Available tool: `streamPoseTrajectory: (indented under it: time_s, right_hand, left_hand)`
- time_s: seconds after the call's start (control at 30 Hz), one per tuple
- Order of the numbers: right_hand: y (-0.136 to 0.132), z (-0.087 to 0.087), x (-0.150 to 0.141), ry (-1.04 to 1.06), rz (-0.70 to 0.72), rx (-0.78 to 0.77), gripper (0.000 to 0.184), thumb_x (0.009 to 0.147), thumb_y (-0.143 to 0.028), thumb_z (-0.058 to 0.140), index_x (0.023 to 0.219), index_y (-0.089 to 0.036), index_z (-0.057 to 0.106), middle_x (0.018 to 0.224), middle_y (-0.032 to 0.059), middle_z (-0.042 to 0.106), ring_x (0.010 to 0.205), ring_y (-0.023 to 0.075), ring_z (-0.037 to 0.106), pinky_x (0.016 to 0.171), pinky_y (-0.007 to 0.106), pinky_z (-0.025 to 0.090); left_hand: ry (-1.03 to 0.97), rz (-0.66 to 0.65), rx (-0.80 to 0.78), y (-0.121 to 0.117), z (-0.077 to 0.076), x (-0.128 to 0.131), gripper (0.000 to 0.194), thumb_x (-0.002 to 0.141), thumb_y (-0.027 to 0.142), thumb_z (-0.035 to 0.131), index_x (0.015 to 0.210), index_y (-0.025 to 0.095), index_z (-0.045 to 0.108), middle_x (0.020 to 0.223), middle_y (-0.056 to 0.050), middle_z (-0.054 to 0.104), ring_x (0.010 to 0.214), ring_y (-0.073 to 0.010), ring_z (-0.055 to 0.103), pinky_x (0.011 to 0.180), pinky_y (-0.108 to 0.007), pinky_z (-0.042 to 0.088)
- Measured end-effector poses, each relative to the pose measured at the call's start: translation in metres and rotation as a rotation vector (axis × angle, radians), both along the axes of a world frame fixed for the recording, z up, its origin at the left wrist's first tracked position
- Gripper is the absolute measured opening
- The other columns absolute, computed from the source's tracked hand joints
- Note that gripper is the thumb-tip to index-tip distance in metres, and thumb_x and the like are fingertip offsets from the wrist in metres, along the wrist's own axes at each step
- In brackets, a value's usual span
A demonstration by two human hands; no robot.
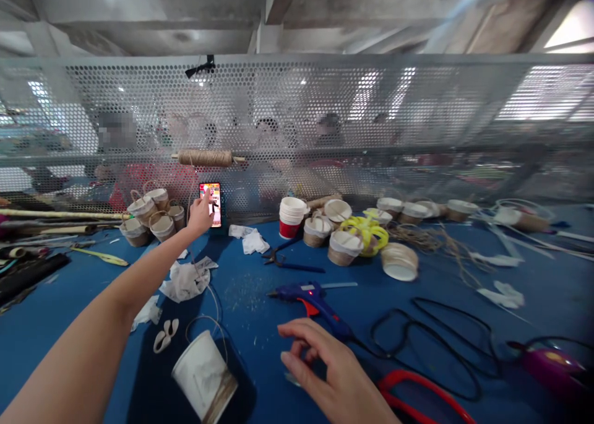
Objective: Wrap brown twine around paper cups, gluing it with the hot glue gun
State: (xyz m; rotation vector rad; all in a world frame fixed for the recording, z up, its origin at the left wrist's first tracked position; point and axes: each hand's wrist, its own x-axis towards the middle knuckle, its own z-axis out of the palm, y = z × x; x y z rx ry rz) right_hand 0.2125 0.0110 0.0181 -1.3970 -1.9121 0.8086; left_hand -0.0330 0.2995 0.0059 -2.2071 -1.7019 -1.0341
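My left hand (200, 215) reaches far forward and its finger touches the lit screen of a phone (213, 203) propped against the perforated metal screen (325, 121). My right hand (330, 373) hovers low over the blue table (260, 300), fingers loosely curled and apart, holding nothing, just in front of a blue glue gun (312, 299). A white paper cup partly wrapped in twine (204, 377) lies tilted near my left forearm, a thin strand looping up from it.
Several twine-wrapped cups (148, 216) stand at the left, more cups (341, 241) and a stack of red-and-white ones (291, 216) at the centre. Pliers (278, 258), yellow cord (369, 231), black cable (436, 343), red scissors (417, 393), twine spool (205, 158), paper scraps lie about. People sit behind the screen.
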Motion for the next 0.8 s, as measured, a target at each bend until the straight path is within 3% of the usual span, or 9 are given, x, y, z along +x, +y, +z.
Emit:
streamPoseTrajectory:
  time_s: [0.17, 0.3, 0.43, 0.57, 0.7, 0.8]
  right_hand:
    - [0.0, 0.001, 0.002, 0.001, -0.01, -0.012, 0.021, 0.078, -0.027, 0.049, 0.094, -0.019, 0.059, 0.088, 0.0047, 0.06, 0.069, 0.0124, 0.056, 0.063, 0.024, 0.048]
    - [-0.001, 0.003, 0.001, 0.006, -0.034, 0.003, 0.021, 0.078, -0.027, 0.049, 0.094, -0.018, 0.059, 0.088, 0.0049, 0.06, 0.068, 0.0126, 0.056, 0.064, 0.025, 0.048]
    - [-0.001, 0.004, -0.004, 0.013, -0.013, 0.005, 0.021, 0.077, -0.027, 0.05, 0.093, -0.018, 0.06, 0.083, 0.0042, 0.06, 0.066, 0.0126, 0.055, 0.062, 0.025, 0.048]
    - [0.0, 0.003, -0.007, -0.01, 0.016, -0.005, 0.021, 0.078, -0.029, 0.049, 0.093, -0.017, 0.059, 0.085, 0.0046, 0.06, 0.069, 0.0131, 0.056, 0.066, 0.027, 0.048]
    - [0.004, -0.001, -0.009, -0.038, 0.042, -0.044, 0.024, 0.078, -0.031, 0.049, 0.094, -0.015, 0.059, 0.089, 0.0065, 0.061, 0.073, 0.0145, 0.057, 0.067, 0.027, 0.047]
    - [0.005, -0.002, -0.012, -0.04, 0.046, -0.073, 0.024, 0.078, -0.032, 0.049, 0.09, -0.015, 0.059, 0.086, 0.0065, 0.063, 0.072, 0.0149, 0.057, 0.066, 0.027, 0.046]
  left_hand:
    - [-0.008, 0.026, 0.061, 0.003, 0.029, 0.003, 0.067, 0.073, 0.009, 0.048, 0.134, 0.011, 0.022, 0.121, -0.016, 0.053, 0.11, -0.033, 0.041, 0.088, -0.048, 0.034]
    - [0.034, -0.006, 0.076, -0.022, 0.048, 0.002, 0.06, 0.073, 0.011, 0.049, 0.13, 0.008, 0.029, 0.128, -0.016, 0.045, 0.116, -0.0278, 0.039, 0.096, -0.041, 0.03]
    - [0.063, 0.004, 0.035, -0.073, 0.06, -0.006, 0.047, 0.077, 0.016, 0.045, 0.122, 0.009, 0.041, 0.117, -0.015, 0.053, 0.107, -0.0244, 0.048, 0.089, -0.035, 0.037]
    - [0.095, 0.023, -0.141, -0.137, 0.07, -0.017, 0.022, 0.076, 0.028, 0.047, 0.085, 0.014, 0.062, 0.071, -0.008, 0.063, 0.066, -0.0221, 0.058, 0.062, -0.031, 0.042]
    - [0.127, -0.045, -0.342, -0.197, 0.073, -0.025, 0.033, 0.079, 0.037, 0.042, 0.06, 0.016, 0.059, 0.05, -0.002, 0.056, 0.047, -0.0157, 0.051, 0.046, -0.025, 0.034]
    - [0.108, -0.222, -0.633, -0.229, 0.064, -0.031, 0.038, 0.079, 0.044, 0.04, 0.064, 0.015, 0.059, 0.056, -0.002, 0.058, 0.052, -0.0148, 0.05, 0.048, -0.024, 0.034]
